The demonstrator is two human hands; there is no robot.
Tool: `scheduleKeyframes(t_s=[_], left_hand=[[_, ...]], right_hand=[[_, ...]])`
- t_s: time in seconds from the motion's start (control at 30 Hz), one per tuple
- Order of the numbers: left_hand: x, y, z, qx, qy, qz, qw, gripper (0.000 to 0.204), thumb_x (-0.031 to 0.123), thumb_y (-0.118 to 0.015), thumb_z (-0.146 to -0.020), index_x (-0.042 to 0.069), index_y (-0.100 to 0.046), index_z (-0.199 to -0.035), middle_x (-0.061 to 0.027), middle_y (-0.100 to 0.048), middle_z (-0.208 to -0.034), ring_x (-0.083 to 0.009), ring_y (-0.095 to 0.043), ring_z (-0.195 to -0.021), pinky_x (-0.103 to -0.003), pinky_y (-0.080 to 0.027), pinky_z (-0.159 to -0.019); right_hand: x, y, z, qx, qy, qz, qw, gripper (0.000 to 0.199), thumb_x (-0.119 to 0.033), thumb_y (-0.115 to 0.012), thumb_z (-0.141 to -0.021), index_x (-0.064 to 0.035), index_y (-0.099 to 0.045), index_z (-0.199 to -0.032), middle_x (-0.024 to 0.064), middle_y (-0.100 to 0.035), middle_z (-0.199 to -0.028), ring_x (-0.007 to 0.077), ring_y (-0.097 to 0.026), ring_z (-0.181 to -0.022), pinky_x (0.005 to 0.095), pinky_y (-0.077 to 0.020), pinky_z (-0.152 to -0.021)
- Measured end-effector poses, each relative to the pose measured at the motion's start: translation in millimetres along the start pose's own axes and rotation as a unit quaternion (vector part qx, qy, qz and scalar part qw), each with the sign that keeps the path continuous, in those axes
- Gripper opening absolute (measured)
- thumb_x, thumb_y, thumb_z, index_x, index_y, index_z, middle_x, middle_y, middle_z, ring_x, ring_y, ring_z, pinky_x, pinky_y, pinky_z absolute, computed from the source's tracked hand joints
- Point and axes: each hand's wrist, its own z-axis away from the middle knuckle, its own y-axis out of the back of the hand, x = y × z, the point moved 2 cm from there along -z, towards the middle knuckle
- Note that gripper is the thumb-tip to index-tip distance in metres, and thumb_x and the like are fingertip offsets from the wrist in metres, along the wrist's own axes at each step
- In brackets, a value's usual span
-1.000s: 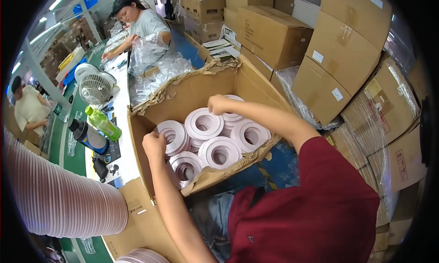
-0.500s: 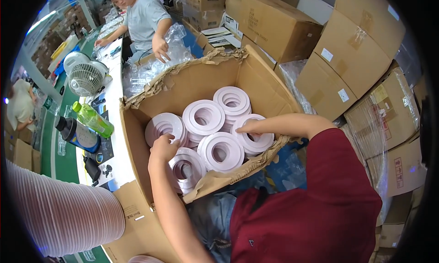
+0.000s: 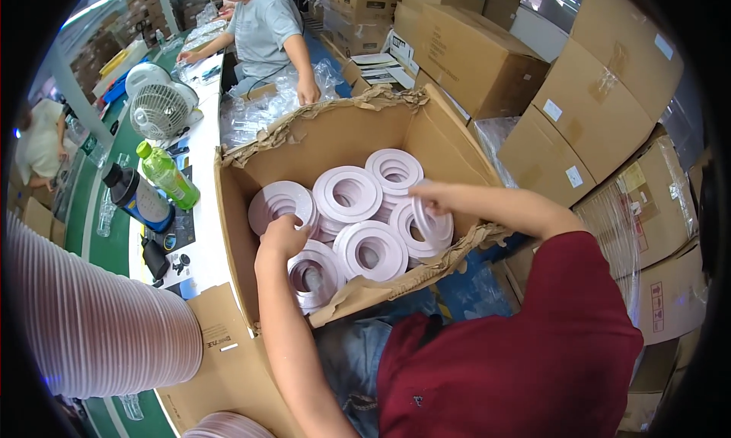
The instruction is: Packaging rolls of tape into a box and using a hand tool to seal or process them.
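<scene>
Several stacks of pale pink-white flat rings (image 3: 348,195) fill the bottom of an open cardboard box (image 3: 231,244) with a torn rim. My right hand (image 3: 432,197) pinches the edge of one ring (image 3: 437,223), tipped up steeply from the right-hand stack. At the left stack, my left hand (image 3: 285,238) has its fingers curled over the near edge of the top ring (image 3: 266,200); the fingertips are partly hidden. Closer to me, another stack of rings (image 3: 332,274) lies just beside my left wrist.
A tall stack of pale discs (image 3: 114,316) stands at the left. The white table (image 3: 202,248) holds a fan (image 3: 158,111), a green bottle (image 3: 169,178) and a dark bottle (image 3: 138,198). A co-worker (image 3: 266,35) sits beyond clear plastic packaging (image 3: 263,107). Large cartons (image 3: 601,95) rise on the right.
My right hand has lifted the edge of a ring, which was lying flat on its stack. My left hand stays by the left stack. The co-worker's arm has shifted over the plastic.
</scene>
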Motion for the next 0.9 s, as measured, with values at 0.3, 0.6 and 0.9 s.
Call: scheduleKeyframes(t_s=[0.3,0.6,0.9], left_hand=[[35.3,6.2,7.4,0.005,-0.236,0.273,0.933,0.044,0.03,-0.067,-0.09,-0.002,-0.063,-0.12,-0.0185,-0.068,-0.116,-0.0253,-0.065,-0.105,-0.038,-0.051,-0.086],[32.9,-3.0,2.7,0.021,-0.225,0.349,0.909,0.059,0.031,-0.076,-0.084,-0.011,-0.06,-0.121,-0.0109,-0.07,-0.081,-0.0114,-0.06,-0.068,-0.027,-0.048,-0.062],[27.9,7.6,0.6,0.039,-0.164,0.42,0.892,0.037,0.019,-0.07,-0.089,-0.009,-0.065,-0.113,-0.0087,-0.071,-0.086,-0.0118,-0.063,-0.075,-0.027,-0.049,-0.071]], right_hand=[[-110.9,-14.6,131.5,-0.144,0.279,-0.108,0.943,0.035,-0.037,-0.073,-0.087,-0.0061,-0.061,-0.077,-0.0028,-0.046,-0.054,0.0069,-0.043,-0.044,0.0237,-0.0367,-0.043],[-114.3,-107.2,88.7,-0.351,0.225,-0.268,0.869,0.026,-0.031,-0.068,-0.093,-0.008,-0.062,-0.082,-0.002,-0.052,-0.066,0.0092,-0.048,-0.056,0.0281,-0.0439,-0.054],[-108.4,-100.2,80.2,-0.354,0.223,-0.27,0.867,0.027,-0.032,-0.067,-0.092,-0.0057,-0.065,-0.089,-0.0001,-0.057,-0.068,0.0103,-0.055,-0.059,0.0272,-0.0474,-0.057]])
